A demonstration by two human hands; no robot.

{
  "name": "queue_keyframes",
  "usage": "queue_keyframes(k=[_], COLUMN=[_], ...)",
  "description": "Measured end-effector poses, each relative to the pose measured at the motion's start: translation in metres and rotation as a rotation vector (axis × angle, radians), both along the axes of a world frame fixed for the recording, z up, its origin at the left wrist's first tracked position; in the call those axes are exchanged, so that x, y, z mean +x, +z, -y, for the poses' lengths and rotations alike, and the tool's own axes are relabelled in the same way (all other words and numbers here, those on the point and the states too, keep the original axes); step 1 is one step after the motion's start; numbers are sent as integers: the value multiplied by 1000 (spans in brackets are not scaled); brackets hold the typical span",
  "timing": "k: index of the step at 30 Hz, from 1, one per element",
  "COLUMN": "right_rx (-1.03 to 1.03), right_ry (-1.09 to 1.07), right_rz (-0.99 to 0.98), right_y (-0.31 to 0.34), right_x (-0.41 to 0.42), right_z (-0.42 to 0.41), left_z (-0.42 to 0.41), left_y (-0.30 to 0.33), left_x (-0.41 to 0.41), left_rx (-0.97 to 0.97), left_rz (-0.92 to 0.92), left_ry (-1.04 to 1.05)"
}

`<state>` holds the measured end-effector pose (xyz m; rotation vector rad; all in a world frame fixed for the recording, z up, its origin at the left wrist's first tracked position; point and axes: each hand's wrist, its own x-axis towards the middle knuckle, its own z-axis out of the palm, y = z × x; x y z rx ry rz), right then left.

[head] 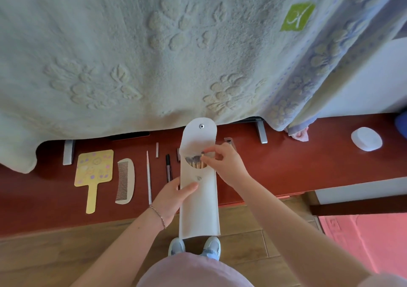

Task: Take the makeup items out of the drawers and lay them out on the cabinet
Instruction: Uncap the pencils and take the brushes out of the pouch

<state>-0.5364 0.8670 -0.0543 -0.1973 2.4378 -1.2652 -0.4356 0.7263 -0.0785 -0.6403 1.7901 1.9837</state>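
A long white brush pouch (199, 207) with its snap flap open is held upright over the red cabinet top (286, 168). My left hand (174, 198) grips the pouch's left side, thumb across its front. My right hand (226, 163) pinches the tip of a makeup brush (203, 154) at the pouch's mouth, where several brushes (195, 162) stick out. On the cabinet to the left lie a yellow hand mirror (93, 174), a white comb (126, 181), a thin white pencil (149, 176), a short white stick (157, 149) and a dark pen (168, 168).
A pale embossed blanket (154, 55) hangs over something on grey metal feet (68, 152) at the back of the cabinet. A white oval dish (366, 138) sits at the right. Wooden floor (55, 253) and a pink mat (370, 240) lie below.
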Motion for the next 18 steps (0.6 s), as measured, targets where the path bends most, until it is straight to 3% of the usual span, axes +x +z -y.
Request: queue_keyframes(k=[7,15,18], right_rx=[-358,-629,-565], right_ry=[-407,-633,-659], right_rz=[239,223,165], right_y=[14,27,29], right_x=[-22,-69,-82], right_z=[2,-7,-18], left_z=[4,16,22], left_y=[-1,-3,-7], left_x=[10,17,18], left_rx=[-55,-39,-32], left_rz=[4,29,46], left_ry=[-61,16,42])
